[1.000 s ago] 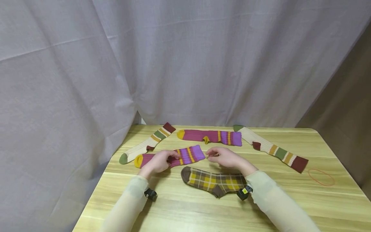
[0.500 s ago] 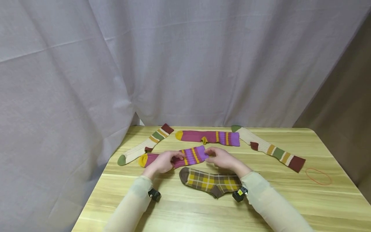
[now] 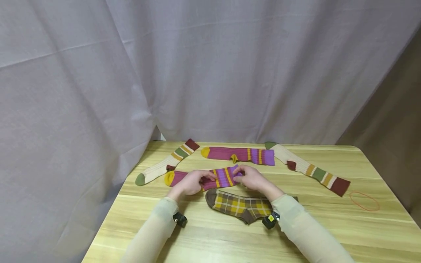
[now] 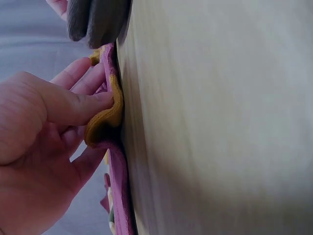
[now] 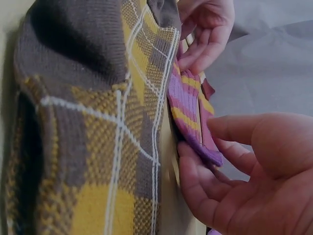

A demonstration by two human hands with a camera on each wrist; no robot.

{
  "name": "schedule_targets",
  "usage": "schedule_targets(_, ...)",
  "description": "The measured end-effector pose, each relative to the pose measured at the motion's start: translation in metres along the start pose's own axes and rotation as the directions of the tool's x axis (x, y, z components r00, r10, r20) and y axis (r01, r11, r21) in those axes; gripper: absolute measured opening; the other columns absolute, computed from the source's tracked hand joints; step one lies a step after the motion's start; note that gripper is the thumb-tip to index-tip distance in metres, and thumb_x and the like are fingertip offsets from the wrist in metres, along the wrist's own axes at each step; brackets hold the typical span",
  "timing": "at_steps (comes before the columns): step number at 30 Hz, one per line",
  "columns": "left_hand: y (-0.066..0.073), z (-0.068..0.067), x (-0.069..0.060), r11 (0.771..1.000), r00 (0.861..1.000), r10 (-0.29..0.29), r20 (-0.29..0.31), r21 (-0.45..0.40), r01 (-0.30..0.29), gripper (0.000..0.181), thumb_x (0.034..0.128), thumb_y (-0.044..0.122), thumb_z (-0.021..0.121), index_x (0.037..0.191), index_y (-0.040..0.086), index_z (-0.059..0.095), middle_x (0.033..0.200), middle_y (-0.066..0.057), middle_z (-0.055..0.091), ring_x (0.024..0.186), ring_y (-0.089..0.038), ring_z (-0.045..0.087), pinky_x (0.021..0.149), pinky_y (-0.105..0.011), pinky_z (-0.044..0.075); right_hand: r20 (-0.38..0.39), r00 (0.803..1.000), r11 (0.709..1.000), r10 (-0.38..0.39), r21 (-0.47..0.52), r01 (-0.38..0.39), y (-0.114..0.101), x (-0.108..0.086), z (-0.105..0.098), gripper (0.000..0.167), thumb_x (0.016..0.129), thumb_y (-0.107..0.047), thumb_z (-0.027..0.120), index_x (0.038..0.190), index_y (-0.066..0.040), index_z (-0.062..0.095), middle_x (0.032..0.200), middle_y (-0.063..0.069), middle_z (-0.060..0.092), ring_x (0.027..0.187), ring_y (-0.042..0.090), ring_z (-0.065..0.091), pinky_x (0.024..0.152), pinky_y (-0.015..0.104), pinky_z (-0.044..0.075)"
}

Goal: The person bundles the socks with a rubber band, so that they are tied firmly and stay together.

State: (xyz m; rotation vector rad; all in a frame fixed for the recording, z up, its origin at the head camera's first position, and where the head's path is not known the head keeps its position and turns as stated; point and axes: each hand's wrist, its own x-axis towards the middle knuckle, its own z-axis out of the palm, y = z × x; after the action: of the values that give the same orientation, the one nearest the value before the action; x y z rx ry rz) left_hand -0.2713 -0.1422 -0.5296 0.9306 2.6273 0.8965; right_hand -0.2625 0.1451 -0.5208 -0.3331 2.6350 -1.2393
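One plaid pair (image 3: 235, 205) looks stacked; purple socks (image 3: 221, 153) and cream socks (image 3: 161, 169) lie unmatched. Left hand (image 3: 192, 182), narrow grip, pinches the nearer purple sock (image 3: 224, 178); right hand (image 3: 252, 178), its cuff (image 5: 207, 153).

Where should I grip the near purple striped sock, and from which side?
Probably by its cuff at the right end, coming from the right with the right hand, its fingers pinching the edge. The striped sock stretches left to right, toe at left; the plaid sock lies along its near side, and the left hand partly covers its middle.
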Motion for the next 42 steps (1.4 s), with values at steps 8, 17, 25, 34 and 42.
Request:
schedule_targets(8, 0.006, 0.003, 0.005, 1.0, 1.0, -0.01, 0.016, -0.006, 0.01, 0.07, 0.0832, -0.027, 0.052, 0.133, 0.017, 0.074, 0.125, 0.004, 0.075, 0.113, -0.016, 0.066, 0.1, -0.036, 0.054, 0.018, 1.0, 0.999, -0.015, -0.042, 0.015, 0.005, -0.001, -0.003, 0.015, 0.101, -0.01, 0.07, 0.114, -0.005, 0.078, 0.126, 0.016, 0.071, 0.11, 0.028, 0.064, 0.1, 0.049, 0.051)
schedule_targets(17, 0.005, 0.002, 0.007, 1.0, 1.0, -0.014, 0.016, -0.018, 0.014, 0.066, 0.0848, -0.025, 0.053, 0.132, 0.015, 0.075, 0.127, 0.002, 0.074, 0.113, -0.016, 0.066, 0.1, -0.037, 0.055, 0.021, 1.0, 0.997, -0.015, -0.079, 0.016, 0.004, 0.0, -0.006, 0.018, 0.103, -0.01, 0.068, 0.116, -0.004, 0.079, 0.13, 0.019, 0.071, 0.121, 0.034, 0.063, 0.105, 0.053, 0.05)
schedule_targets(25, -0.007, 0.0, -0.004, 0.988, 1.0, -0.018, 0.025, -0.155, 0.021, 0.054, 0.0969, -0.018, 0.055, 0.137, 0.014, 0.072, 0.141, -0.001, 0.068, 0.133, -0.022, 0.06, 0.113, -0.044, 0.048, 0.026, 1.0, 0.996, -0.017, -0.091, 0.019, 0.004, 0.003, -0.003, 0.018, 0.103, -0.007, 0.068, 0.117, -0.004, 0.08, 0.133, 0.02, 0.07, 0.132, 0.041, 0.059, 0.113, 0.055, 0.045)
schedule_targets(34, -0.012, -0.003, -0.013, 0.964, 0.999, -0.03, 0.03, -0.262, 0.037, 0.045, 0.1018, -0.009, 0.06, 0.14, 0.012, 0.071, 0.143, -0.001, 0.068, 0.135, -0.023, 0.059, 0.115, -0.046, 0.045, 0.016, 1.0, 0.998, 0.012, -0.07, -0.011, 0.006, 0.003, -0.002, 0.018, 0.103, -0.007, 0.068, 0.117, -0.006, 0.08, 0.133, 0.019, 0.07, 0.127, 0.038, 0.061, 0.11, 0.055, 0.046)
schedule_targets(42, -0.015, -0.015, -0.037, 0.941, 0.974, -0.129, -0.188, -0.332, 0.061, 0.034, 0.1038, 0.005, 0.069, 0.138, 0.001, 0.069, 0.135, -0.014, 0.071, 0.125, -0.031, 0.067, 0.108, -0.051, 0.051, 0.019, 0.999, 0.998, 0.036, -0.052, -0.035, 0.007, -0.001, -0.004, 0.015, 0.103, -0.007, 0.069, 0.114, -0.006, 0.078, 0.126, 0.015, 0.071, 0.105, 0.027, 0.064, 0.099, 0.05, 0.05)
